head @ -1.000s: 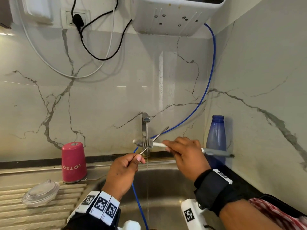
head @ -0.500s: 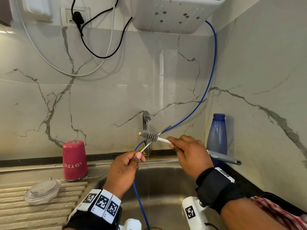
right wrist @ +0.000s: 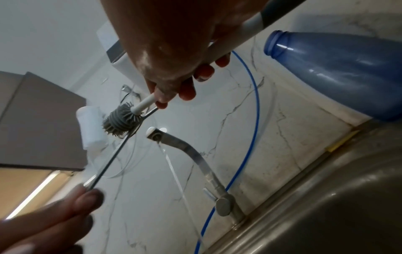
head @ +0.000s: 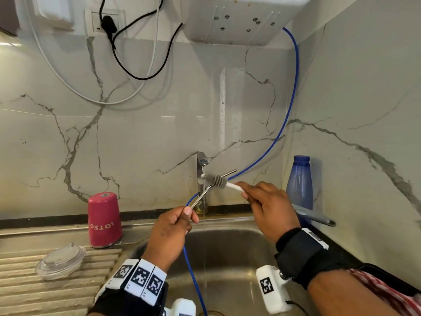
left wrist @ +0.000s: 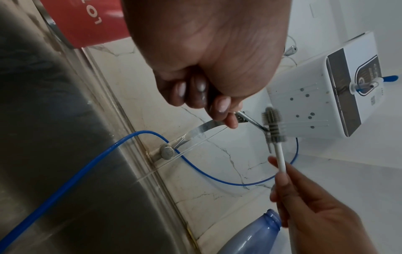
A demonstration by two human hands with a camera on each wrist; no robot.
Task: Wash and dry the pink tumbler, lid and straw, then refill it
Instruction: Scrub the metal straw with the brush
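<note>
My left hand (head: 175, 221) pinches the lower end of a thin metal straw (head: 200, 197), which slants up to the right in front of the tap (head: 201, 163). My right hand (head: 264, 201) grips the white handle of a bottle brush; its grey bristle head (head: 216, 179) lies against the straw's upper part, under the thin running stream. The wrist views show the same: brush head (right wrist: 121, 122) on straw (right wrist: 110, 159), and brush (left wrist: 273, 125) beside my left fingers (left wrist: 224, 104). The pink tumbler (head: 104, 221) stands upside down on the sink's left ledge. A clear lid (head: 60, 262) lies on the ribbed drainboard.
A steel sink basin (head: 227, 254) lies below my hands, with a blue hose (head: 193, 277) running into it. A blue plastic bottle (head: 299, 181) stands at the right corner. A white water purifier (head: 239, 19) hangs on the marble wall above, with cables at the left.
The brush head has slid right and upward along the straw, from left of the tap to over it. My right hand has drawn back to the right; the left hand holds steady.
</note>
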